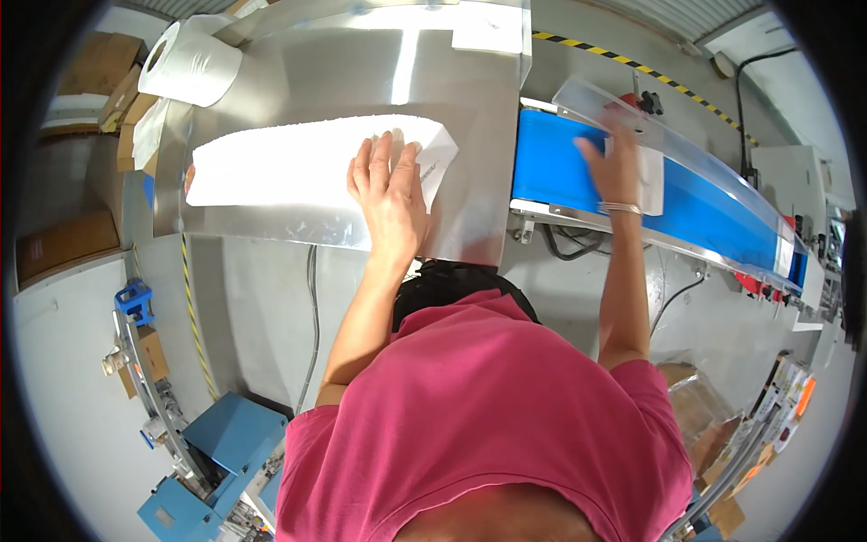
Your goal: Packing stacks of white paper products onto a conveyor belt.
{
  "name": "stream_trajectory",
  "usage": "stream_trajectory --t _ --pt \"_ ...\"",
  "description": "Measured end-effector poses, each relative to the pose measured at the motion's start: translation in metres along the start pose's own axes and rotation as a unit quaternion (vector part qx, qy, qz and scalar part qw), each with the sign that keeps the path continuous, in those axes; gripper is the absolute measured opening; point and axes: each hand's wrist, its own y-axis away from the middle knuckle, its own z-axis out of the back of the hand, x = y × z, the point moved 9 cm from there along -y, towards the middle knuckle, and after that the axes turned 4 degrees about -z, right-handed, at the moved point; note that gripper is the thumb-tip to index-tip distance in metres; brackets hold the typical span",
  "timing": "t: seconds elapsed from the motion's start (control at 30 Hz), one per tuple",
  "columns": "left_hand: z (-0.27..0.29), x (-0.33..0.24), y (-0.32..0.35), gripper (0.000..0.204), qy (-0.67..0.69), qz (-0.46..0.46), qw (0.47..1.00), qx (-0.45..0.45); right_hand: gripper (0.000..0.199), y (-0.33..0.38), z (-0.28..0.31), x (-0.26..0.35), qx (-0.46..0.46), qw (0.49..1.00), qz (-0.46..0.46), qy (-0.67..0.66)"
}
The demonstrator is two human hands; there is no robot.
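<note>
A long row of white flat pieces, packed together like a stack of paper or pouches (280, 167), lies along the metal table. My left hand (390, 176) rests on its right end, fingers stretched out and slightly apart. The last piece there leans outward and bears small dark print. My right hand (616, 167) is above the blue conveyor belt (551, 163), its thumb apart from the fingers, which are smeared by motion. Just beside that hand a white flat piece (650, 179) is on the belt, partly hidden by the hand.
The shiny metal table (316, 81) ends beside the conveyor. A white roll (194, 63) stands at its far left corner. A clear plastic guard (695, 149) runs along the belt's far side. Cardboard boxes (68, 244) are at the left; blue machine parts (235, 434) stand lower left.
</note>
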Motion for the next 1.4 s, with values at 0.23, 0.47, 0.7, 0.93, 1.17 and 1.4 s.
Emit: stream_trajectory --t 0.23,0.47,0.7,0.93,1.17,1.4 --pt "0.003 -0.011 -0.008 0.017 0.051 -0.016 0.998 0.035 0.054 -0.004 -0.088 0.166 0.399 0.836 0.077 -0.369" --pt "0.01 0.02 -0.003 0.029 -0.002 0.057 0.998 -0.015 0.047 0.027 -0.086 0.033 0.259 0.856 -0.254 -0.369" --pt "0.006 0.017 -0.002 0.029 -0.01 0.015 1.0 -0.012 0.055 0.029 0.004 -0.088 0.008 0.962 -0.243 0.122" --pt "0.009 0.013 0.001 0.025 -0.016 -0.004 1.0 -0.005 0.054 -0.007 -0.071 0.121 0.305 0.896 -0.021 -0.322" --pt "0.016 0.01 -0.007 0.029 0.048 0.027 0.998 -0.007 0.047 -0.003 -0.103 0.177 0.385 0.847 0.148 -0.335" --pt "0.015 0.033 -0.001 0.028 -0.003 0.023 1.0 -0.001 0.057 0.028 -0.066 -0.028 0.171 0.911 -0.318 -0.197"
